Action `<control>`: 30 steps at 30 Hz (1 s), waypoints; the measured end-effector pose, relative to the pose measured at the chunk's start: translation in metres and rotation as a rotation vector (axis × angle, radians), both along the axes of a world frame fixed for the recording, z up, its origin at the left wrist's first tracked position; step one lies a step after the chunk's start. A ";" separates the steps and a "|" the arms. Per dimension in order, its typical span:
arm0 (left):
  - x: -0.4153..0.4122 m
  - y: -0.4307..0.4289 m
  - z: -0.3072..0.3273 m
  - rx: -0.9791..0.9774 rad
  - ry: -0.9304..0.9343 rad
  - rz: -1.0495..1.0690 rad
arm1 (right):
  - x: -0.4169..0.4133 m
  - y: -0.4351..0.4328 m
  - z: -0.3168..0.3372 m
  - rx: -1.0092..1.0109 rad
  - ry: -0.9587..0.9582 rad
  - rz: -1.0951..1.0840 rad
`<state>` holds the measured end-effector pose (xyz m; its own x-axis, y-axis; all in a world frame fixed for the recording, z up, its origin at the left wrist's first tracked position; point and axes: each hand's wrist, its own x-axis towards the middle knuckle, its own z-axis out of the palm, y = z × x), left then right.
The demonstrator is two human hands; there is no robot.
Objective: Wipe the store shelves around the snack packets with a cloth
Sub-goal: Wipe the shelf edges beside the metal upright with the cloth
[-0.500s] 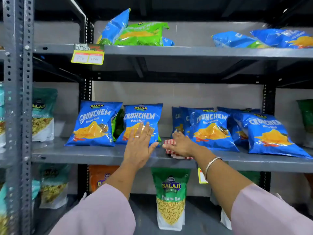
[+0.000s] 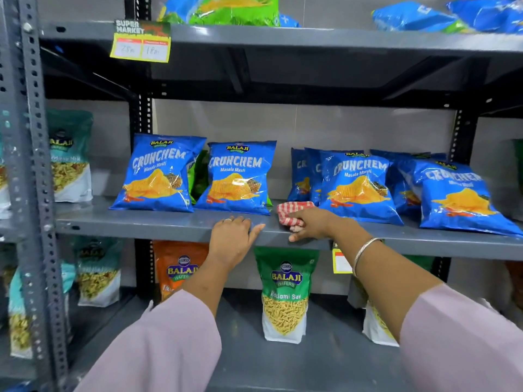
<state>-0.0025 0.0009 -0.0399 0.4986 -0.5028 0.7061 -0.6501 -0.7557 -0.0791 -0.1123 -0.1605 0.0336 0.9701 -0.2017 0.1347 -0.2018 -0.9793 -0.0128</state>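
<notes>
A red-and-white checked cloth (image 2: 293, 210) lies bunched on the grey middle shelf (image 2: 158, 223), in the gap between two groups of blue Crunchem packets. My right hand (image 2: 312, 224) presses on the cloth and grips it. The left hand (image 2: 232, 240) rests on the shelf's front edge, fingers curled over the lip, just below the second blue packet (image 2: 236, 178). Another blue packet (image 2: 158, 174) leans to its left. More blue packets (image 2: 358, 188) stand right of the cloth.
A grey upright post (image 2: 34, 165) stands at left. The top shelf (image 2: 311, 38) carries blue and green packets and a yellow price tag (image 2: 140, 48). Below, a green Balaji pouch (image 2: 285, 295) and an orange pouch (image 2: 178, 267) stand on the lower shelf.
My left hand has come off the second blue packet and dropped to the shelf's front edge. The right hand with the cloth has slid a little forward toward the edge.
</notes>
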 end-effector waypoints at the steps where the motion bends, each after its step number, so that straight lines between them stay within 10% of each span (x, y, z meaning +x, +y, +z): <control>1: 0.001 0.000 -0.001 0.006 0.011 -0.011 | -0.001 0.000 0.001 0.015 -0.028 -0.003; 16: 0.002 0.039 -0.014 -0.165 -0.055 0.090 | 0.009 0.055 0.042 0.695 -0.701 0.099; 30: 0.074 0.259 -0.060 -0.328 -0.038 0.489 | 0.082 0.239 -0.013 0.764 -0.258 0.338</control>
